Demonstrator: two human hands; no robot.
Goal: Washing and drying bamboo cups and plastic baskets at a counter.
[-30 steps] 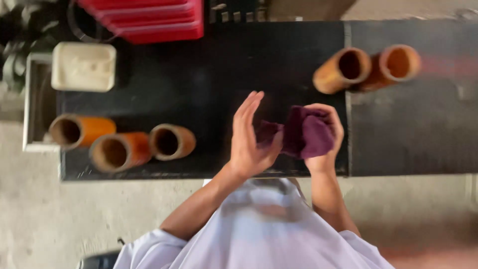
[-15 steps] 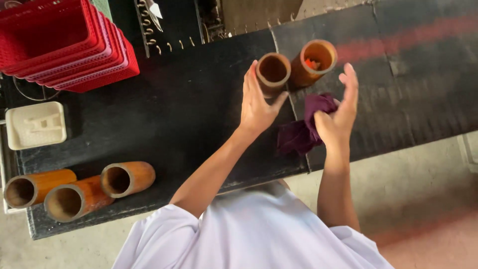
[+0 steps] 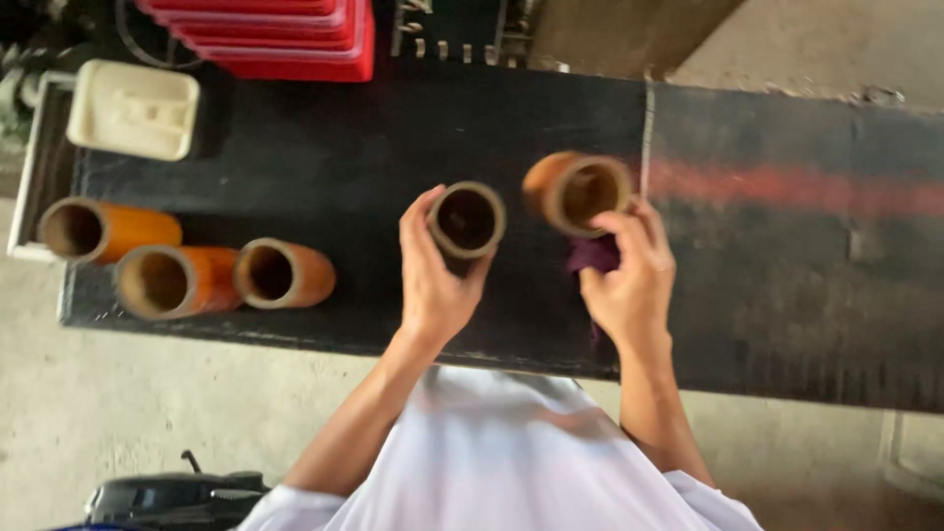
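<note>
My left hand (image 3: 430,273) is wrapped around an upright brown bamboo cup (image 3: 466,219), its open mouth facing me. My right hand (image 3: 629,280) holds a bunched purple cloth (image 3: 591,255) against its palm, fingers curled, and touches the near side of a second orange-brown bamboo cup (image 3: 578,190) standing just to the right. Both cups are over the black table (image 3: 787,285). Most of the cloth is hidden behind my right hand.
Three more orange bamboo cups (image 3: 182,267) lie on their sides at the table's left end. A cream plastic box (image 3: 133,108) sits at the back left, red crates (image 3: 285,29) behind it. A dark object (image 3: 172,497) lies on the concrete floor near my left elbow.
My left hand has closed around the brown cup, having been open beside it. My right hand has bunched the cloth and moved against the second cup. The view has shifted.
</note>
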